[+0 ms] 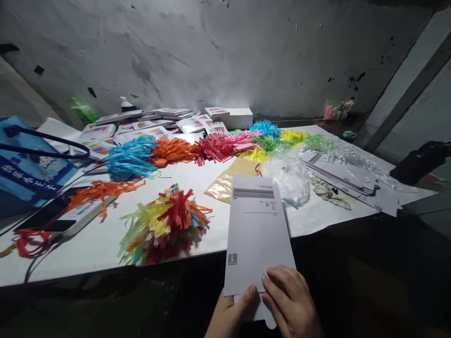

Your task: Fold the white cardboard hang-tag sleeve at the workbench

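Carton: the long white carton (pixel 259 234) is held out over the near edge of the desk (pixel 95 251), its far end above the white covering; its underside is hidden; the small print is too fine to read.
Left hand: gripping the carton's near end, thumb (pixel 251 290) on top; the other fingers are mostly hidden beneath; left hand (pixel 234 307) cut off at the wrist by the frame.
Right hand: right hand (pixel 291 300) with bent fingers touching the carton's near end; its thumb is out of sight, so I cannot tell whether it grips.
Paper strips: a many-coloured bundle (pixel 172 220) left of the carton; blue strips (pixel 130 157), farther off to the carton's left.
Envelope: tan envelope (pixel 220 180) beyond the carton, partly covered by it.
Clear plastic: crumpled clear plastic (pixel 287 180) just right of the carton's far end; its form is hard to make out.
Bag: blue bag (pixel 31 164), well left of the carton, cut off by the frame.
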`<state>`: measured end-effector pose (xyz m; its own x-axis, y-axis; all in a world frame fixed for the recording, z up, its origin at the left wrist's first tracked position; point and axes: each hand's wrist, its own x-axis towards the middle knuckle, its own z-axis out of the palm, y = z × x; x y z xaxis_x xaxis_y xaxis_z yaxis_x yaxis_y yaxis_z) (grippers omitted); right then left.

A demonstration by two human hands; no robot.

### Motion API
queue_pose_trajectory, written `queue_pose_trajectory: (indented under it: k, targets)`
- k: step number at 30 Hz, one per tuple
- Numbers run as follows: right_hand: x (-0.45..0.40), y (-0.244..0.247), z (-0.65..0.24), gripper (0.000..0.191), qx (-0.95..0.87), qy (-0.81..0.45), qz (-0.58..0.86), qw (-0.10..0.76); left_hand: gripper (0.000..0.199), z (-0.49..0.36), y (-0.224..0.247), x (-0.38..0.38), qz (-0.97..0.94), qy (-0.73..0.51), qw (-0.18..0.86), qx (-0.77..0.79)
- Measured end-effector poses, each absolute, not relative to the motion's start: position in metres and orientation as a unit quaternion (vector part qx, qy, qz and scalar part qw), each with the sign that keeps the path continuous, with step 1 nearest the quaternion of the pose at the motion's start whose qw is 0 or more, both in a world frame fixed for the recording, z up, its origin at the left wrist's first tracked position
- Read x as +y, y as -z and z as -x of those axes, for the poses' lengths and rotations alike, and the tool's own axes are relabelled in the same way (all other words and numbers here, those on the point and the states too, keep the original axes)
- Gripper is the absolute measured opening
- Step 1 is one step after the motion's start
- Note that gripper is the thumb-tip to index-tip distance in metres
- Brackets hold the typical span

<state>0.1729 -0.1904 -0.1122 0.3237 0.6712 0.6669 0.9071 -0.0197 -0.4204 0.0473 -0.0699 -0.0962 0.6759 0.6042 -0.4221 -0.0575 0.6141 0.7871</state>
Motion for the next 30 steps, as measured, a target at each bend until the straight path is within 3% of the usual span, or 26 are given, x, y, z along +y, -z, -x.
queue_pose_trajectory:
  k: [5, 16, 19, 22, 25, 30]
  targets:
    - [-0.182, 0.109, -0.178, 0.031, -0.582, 0.07, 0.708, 0.394, 0.069, -0.046, 0.104, -0.065, -0.354, -0.174, 0.855, 0.336]
    - [-0.18, 0.107, -0.18, 0.016, -0.536, -0.087, 0.694, 0.473, 0.065, -0.042, 0.099, -0.067, -0.396, -0.153, 0.832, 0.357]
    - [-0.178, 0.107, -0.178, 0.018, -0.556, -0.026, 0.703, 0.442, 0.064, -0.043, 0.097, -0.067, -0.413, -0.162, 0.817, 0.368]
    - [-0.177, 0.103, -0.177, 0.032, -0.609, 0.071, 0.676, 0.409, 0.061, -0.044, 0.095, -0.068, -0.417, -0.182, 0.81, 0.37]
    - [-0.176, 0.097, -0.178, 0.039, -0.632, 0.091, 0.641, 0.425, 0.061, -0.044, 0.094, -0.069, -0.401, -0.181, 0.819, 0.368]
    - [-0.173, 0.103, -0.175, 0.018, -0.587, 0.07, 0.661, 0.463, 0.062, -0.043, 0.097, -0.072, -0.399, -0.163, 0.822, 0.372]
